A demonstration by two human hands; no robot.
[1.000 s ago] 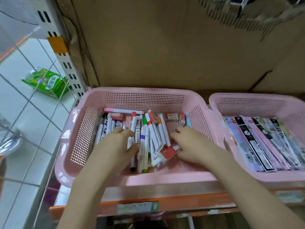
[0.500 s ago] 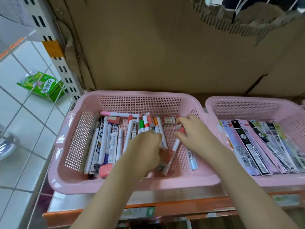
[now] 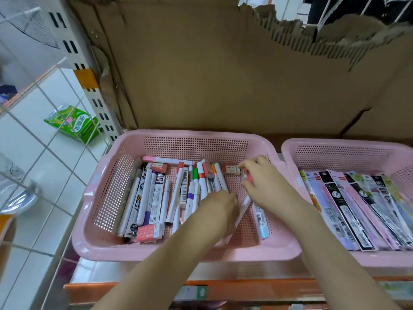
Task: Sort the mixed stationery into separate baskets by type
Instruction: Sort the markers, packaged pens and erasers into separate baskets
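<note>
We see both forearms reach in from 6 o'clock over the near rim of the left pink basket [image 3: 190, 253]. The left hand [image 3: 220, 209] lies knuckles-up on the pens, its fingers curled under and out of sight, so we cannot tell whether its grip holds anything. The right hand [image 3: 266, 182] sits toward 2 o'clock in the basket — its fingertips pinch the red-capped end of a white marker [image 3: 242, 209], whose long axis runs from that cap down toward 7 o'clock, passing under the left hand.

The other pens [image 3: 156, 193] lie mostly parallel, pointing 12 to 6 (a few slant), and crowd the left half. A light-blue pen [image 3: 260, 222] lies just right of the held marker. Small erasers [image 3: 231, 169] sit along the far wall. The right pink basket [image 3: 335, 144] at 3 o'clock holds flat packaged refills [image 3: 357, 211] — they fan toward 5 o'clock.
</note>
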